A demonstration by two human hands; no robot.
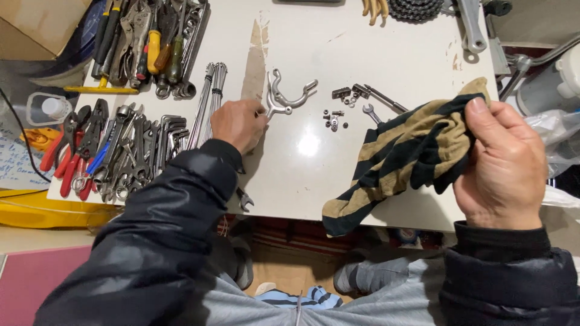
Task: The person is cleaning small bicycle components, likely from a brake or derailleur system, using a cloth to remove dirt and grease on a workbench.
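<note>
Fingers of the left hand (238,124) pinch the curved silver metal bracket (284,96) at frame centre; the right hand (504,163) grips a tan-and-black striped cloth (402,157). Dragging either could scatter the small nuts (335,118) on the white table (338,54).

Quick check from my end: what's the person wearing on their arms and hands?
Both hands are bare: no gloves, rings or watch in view on the left hand or right hand. Both arms wear a dark, slightly shiny padded jacket. The right sleeve ends in a ribbed dark cuff; the left sleeve shows creases.
</note>
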